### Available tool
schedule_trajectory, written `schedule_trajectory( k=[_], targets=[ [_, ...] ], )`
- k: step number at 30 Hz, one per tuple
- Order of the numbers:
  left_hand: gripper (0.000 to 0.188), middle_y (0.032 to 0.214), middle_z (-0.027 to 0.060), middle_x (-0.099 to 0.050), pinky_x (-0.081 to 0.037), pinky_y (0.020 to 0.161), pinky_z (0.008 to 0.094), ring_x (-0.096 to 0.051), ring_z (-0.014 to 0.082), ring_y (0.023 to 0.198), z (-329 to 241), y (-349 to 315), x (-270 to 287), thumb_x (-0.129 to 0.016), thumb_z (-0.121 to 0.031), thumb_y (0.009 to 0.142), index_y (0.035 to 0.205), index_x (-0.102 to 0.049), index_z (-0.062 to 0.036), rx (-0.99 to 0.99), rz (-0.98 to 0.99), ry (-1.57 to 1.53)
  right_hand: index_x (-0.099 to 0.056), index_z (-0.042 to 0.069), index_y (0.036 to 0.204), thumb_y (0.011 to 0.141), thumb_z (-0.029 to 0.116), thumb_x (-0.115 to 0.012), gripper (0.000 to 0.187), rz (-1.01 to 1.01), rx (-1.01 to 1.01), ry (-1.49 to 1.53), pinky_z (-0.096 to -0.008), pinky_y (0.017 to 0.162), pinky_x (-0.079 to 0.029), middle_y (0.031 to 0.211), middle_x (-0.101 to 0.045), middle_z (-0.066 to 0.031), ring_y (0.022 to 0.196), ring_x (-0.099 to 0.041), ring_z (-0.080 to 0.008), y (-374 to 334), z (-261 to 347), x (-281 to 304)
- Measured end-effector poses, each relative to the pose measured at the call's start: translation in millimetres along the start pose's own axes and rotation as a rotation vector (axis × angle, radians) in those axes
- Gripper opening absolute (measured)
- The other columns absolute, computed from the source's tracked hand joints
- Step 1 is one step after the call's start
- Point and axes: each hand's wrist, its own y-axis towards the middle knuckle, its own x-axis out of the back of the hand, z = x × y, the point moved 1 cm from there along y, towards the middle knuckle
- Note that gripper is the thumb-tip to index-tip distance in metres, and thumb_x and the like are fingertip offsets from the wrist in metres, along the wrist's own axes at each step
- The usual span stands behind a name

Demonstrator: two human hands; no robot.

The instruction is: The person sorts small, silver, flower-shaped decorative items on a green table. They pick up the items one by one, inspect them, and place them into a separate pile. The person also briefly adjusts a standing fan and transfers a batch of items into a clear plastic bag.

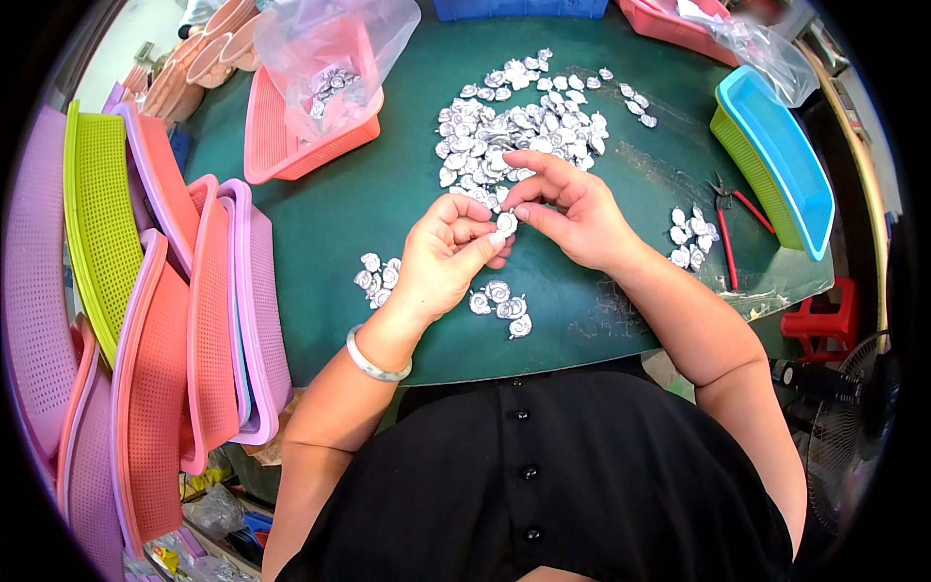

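I see 1 grey-white rose piece above the green counter, pinched in the left hand; right hand half-curled at its edge, can't tell if gripping. Rose pile crowds just beyond. Right: red-handled pliers, blue basket. Left: pink basket, stacked baskets flanking the counter.

The roses look like metal, silvery, with a rough relief and a dull shine. The table has a smooth, slightly glossy surface, scratched and worn in places. The baskets seem to be plastic, with perforated walls. The bag is thin, clear, wrinkled plastic. The pliers have smooth grips and a dark metal head. The shirt is matt cloth with glossy buttons.
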Motion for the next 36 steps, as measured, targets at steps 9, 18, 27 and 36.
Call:
schedule_trajectory(
  k=[9, 18, 27, 36],
  targets=[
    [0.020, 0.085, 0.0100, -0.063, -0.053, 0.068, 0.0275, -0.064, 0.0180, 0.080, -0.9, 0.0, -0.4, -0.059, -0.002, 0.084, 0.099, -0.046, -0.0033, 0.014, 0.011, -0.021, -0.044, 0.001, 0.125, 0.081, -0.006, -0.055, 0.045, -0.005, 0.001, 0.009, -0.0236, 0.078, -0.044, 0.084, -0.061, -0.0040, 0.083, -0.056, -0.0085, -0.3, 0.2, 0.3],
    [0.017, 0.085, 0.0130, -0.064, -0.052, 0.067, 0.0280, -0.063, 0.0182, 0.075, -3.0, -0.8, 1.2, -0.052, -0.011, 0.089, 0.103, -0.045, -0.0036, 0.023, 0.035, 0.009, -0.044, 0.001, 0.125, 0.082, -0.004, -0.054, 0.044, -0.006, -0.033, 0.003, -0.0236, 0.078, -0.044, 0.084, -0.060, -0.0029, 0.082, -0.056, -0.0081, -1.1, 0.4, 1.0],
    [0.017, 0.083, 0.0128, -0.065, -0.051, 0.066, 0.0275, -0.063, 0.0183, 0.073, -3.0, -0.9, 2.3, -0.048, -0.012, 0.091, 0.106, -0.044, -0.0040, 0.032, 0.040, -0.013, -0.045, 0.002, 0.123, 0.082, -0.003, -0.055, 0.043, 0.009, -0.034, -0.007, -0.0235, 0.075, -0.044, 0.080, -0.059, -0.0011, 0.079, -0.056, -0.0075, -2.0, -0.9, 1.1],
    [0.018, 0.084, 0.0127, -0.065, -0.051, 0.066, 0.0274, -0.063, 0.0183, 0.074, -3.0, -0.7, 2.0, -0.046, -0.010, 0.091, 0.107, -0.043, -0.0034, 0.035, 0.039, -0.016, -0.045, 0.001, 0.124, 0.082, -0.003, -0.055, 0.043, 0.010, -0.021, -0.016, -0.0236, 0.075, -0.044, 0.080, -0.059, -0.0012, 0.078, -0.056, -0.0076, -1.9, -1.4, 1.1]
  ],
)
